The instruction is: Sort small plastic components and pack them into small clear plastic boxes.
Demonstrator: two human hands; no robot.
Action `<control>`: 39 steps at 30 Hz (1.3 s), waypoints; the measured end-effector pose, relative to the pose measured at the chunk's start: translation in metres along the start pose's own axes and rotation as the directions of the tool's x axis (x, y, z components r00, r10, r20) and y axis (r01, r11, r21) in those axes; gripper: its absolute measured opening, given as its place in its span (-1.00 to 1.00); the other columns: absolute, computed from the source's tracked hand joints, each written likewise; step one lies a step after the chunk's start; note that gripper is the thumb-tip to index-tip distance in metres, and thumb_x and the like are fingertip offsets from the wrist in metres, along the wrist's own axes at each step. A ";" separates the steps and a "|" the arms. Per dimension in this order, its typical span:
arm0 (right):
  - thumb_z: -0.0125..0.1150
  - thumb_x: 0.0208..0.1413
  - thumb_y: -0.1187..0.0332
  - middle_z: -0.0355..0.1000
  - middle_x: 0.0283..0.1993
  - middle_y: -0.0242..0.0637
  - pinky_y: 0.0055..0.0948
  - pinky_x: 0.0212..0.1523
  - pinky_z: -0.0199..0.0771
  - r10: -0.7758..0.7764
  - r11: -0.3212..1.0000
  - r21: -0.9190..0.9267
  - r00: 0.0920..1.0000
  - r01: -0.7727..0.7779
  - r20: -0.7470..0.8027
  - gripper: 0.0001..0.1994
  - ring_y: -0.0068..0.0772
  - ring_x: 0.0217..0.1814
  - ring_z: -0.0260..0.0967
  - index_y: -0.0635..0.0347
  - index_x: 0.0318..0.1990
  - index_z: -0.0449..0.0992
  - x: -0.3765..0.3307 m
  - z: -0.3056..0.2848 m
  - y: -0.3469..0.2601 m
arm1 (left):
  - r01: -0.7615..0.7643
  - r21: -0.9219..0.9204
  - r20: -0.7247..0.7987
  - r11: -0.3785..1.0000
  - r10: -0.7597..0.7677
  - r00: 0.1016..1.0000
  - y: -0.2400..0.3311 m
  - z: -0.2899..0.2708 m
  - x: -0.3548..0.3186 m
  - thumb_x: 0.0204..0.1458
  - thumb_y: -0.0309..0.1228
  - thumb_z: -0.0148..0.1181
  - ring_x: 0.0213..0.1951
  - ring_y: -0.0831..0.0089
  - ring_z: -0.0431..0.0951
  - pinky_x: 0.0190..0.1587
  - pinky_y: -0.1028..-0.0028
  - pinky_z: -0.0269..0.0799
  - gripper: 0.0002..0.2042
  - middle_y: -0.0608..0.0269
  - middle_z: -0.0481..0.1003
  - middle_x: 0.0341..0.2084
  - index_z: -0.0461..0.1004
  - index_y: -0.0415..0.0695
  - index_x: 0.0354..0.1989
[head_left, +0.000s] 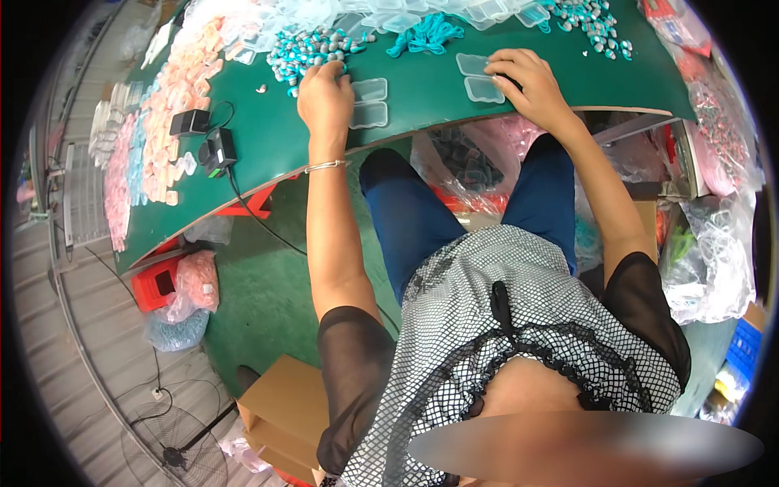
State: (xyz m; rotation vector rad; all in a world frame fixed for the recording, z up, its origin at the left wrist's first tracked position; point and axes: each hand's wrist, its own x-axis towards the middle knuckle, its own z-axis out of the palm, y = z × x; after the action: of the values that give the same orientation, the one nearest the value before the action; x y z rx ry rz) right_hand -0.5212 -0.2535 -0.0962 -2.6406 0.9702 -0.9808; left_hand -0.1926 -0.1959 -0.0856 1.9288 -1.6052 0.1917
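My left hand (326,101) rests at the near edge of a pile of small teal-and-grey pieces (304,55). Its fingers are bent and slightly apart, and the thumb lies near an open clear plastic case (369,114). No held thing shows in it. On the right, my right hand (531,85) reaches over the end of a second open clear case (484,89), fingers loosely spread at its edge. Both cases lie unfolded on the green table (422,88). Beyond them sits a bundle of teal cords (426,34).
Clear cases (406,10) are heaped along the far side. More teal-and-grey pieces (596,28) lie far right. Peach-coloured pieces (174,97) and a black device (217,152) with a cable are on the left. Below stand a cardboard box (284,402) and a fan (174,454).
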 end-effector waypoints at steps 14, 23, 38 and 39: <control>0.18 0.10 0.31 0.46 -0.07 -0.35 -0.25 0.03 0.28 0.010 1.000 0.030 1.000 -0.009 -0.020 -0.84 -0.23 0.06 0.33 0.08 -0.19 0.55 0.001 -0.003 0.002 | -0.057 0.087 -0.031 0.995 0.060 0.998 -0.003 0.005 0.004 -0.07 -0.39 0.29 -0.32 0.07 0.54 -0.28 0.17 0.46 -0.87 0.09 0.50 -0.36 0.55 -0.11 -0.35; 0.20 0.05 0.37 0.49 -0.14 -0.30 -0.25 -0.01 0.35 0.075 0.995 0.083 0.984 -0.062 -0.164 -0.88 -0.19 -0.03 0.39 0.12 -0.25 0.56 -0.005 -0.031 0.015 | -0.142 -0.099 -0.043 0.985 0.138 0.989 -0.019 0.000 0.004 -0.08 -0.49 0.30 -0.42 0.13 0.52 -0.35 0.22 0.46 -0.91 0.08 0.49 -0.44 0.52 -0.16 -0.40; 0.15 0.05 0.23 0.55 -0.28 -0.30 -0.02 -0.17 0.34 0.388 0.714 -0.558 0.902 -0.423 -0.188 -0.85 -0.18 -0.15 0.50 -0.03 -0.27 0.56 0.021 -0.055 0.119 | -0.250 -0.238 0.087 0.938 0.277 0.957 0.098 -0.006 -0.044 -0.07 -0.58 0.18 -0.29 0.04 0.56 -0.24 0.21 0.49 -0.90 0.05 0.53 -0.33 0.54 -0.21 -0.35; 0.16 0.04 0.24 0.55 -0.31 -0.30 -0.08 -0.20 0.38 0.382 0.738 -0.519 0.901 -0.430 -0.203 -0.86 -0.19 -0.19 0.51 -0.02 -0.27 0.56 0.019 -0.055 0.117 | -0.169 -0.237 0.137 0.957 0.205 0.969 0.099 -0.008 -0.046 -0.07 -0.58 0.18 -0.28 0.04 0.55 -0.23 0.19 0.48 -0.89 0.04 0.52 -0.35 0.54 -0.22 -0.34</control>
State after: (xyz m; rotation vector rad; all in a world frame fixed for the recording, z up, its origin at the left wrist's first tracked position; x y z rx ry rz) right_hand -0.6057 -0.3522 -0.0854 -2.5975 2.0223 -0.7876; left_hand -0.2942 -0.1607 -0.0655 1.6548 -1.8324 -0.0692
